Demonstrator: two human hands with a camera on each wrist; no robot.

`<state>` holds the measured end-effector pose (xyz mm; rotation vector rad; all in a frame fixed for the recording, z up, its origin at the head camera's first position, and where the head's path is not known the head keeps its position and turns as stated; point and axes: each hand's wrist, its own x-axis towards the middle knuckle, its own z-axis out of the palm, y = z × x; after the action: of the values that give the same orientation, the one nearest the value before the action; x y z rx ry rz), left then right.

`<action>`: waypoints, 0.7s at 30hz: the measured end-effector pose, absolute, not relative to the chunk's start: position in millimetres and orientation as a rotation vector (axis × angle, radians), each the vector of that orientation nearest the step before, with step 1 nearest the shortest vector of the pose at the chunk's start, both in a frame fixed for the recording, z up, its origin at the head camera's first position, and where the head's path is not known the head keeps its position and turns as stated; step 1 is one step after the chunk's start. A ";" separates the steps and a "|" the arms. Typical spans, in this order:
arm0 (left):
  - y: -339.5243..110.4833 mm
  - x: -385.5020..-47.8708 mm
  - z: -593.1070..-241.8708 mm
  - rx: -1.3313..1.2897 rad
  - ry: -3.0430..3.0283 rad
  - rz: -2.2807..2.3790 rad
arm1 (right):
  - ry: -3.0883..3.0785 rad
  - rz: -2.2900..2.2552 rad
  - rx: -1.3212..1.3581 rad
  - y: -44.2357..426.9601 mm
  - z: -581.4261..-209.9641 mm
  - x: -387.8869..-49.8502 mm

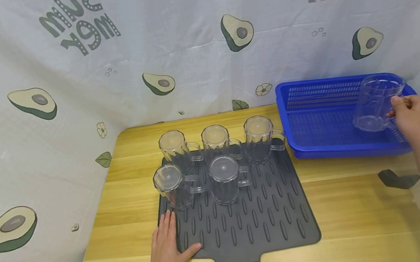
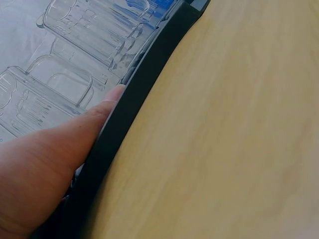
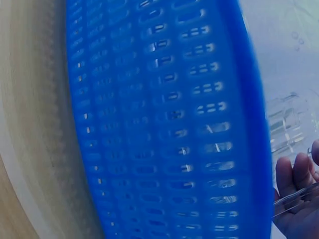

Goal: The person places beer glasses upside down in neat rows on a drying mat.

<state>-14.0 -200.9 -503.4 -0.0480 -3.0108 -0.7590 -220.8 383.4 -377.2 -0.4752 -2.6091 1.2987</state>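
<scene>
My right hand point(image 1: 415, 115) grips the handle of a clear glass mug point(image 1: 376, 103), which stands upright and slightly tilted at the right end of the blue plastic basket point(image 1: 322, 156). In the right wrist view, curled fingers point(image 3: 301, 172) show around the handle behind the basket wall. My left hand point(image 1: 167, 249) rests with fingers spread on the left front corner of the dark grey drying mat point(image 1: 252, 235). In the left wrist view its thumb point(image 2: 94, 117) lies along the mat's edge. Several clear mugs point(image 1: 225, 184) stand upside down on the mat, handles pointing right.
The mat lies on a wooden table point(image 1: 352, 209), with the basket at the back right beside it. A white cloth point(image 1: 184, 24) printed with avocados hangs behind and to the left. A dark grey patch point(image 1: 399, 179) shows near the right forearm.
</scene>
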 end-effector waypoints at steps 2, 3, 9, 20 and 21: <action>-200.8 -14.7 -503.6 -0.049 -3.013 -0.757 | -2.585 1.340 -0.469 381.7 -374.7 -218.6; -200.8 -14.9 -503.6 -0.049 -3.014 -0.759 | -2.570 1.355 -0.463 380.8 -373.8 -217.9; -201.1 -14.8 -503.9 -0.047 -3.018 -0.760 | -2.520 1.366 -0.420 373.7 -368.5 -214.7; -201.6 -15.0 -504.6 -0.046 -3.022 -0.761 | -2.447 1.363 -0.358 346.4 -350.6 -203.9; -201.7 -15.0 -504.7 -0.046 -3.022 -0.762 | -2.440 1.370 -0.347 343.7 -349.2 -202.6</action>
<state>-15.0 -201.7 -504.7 -0.0465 -3.0219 -0.7616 -202.6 343.7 -349.2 -0.3474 -2.4402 1.3704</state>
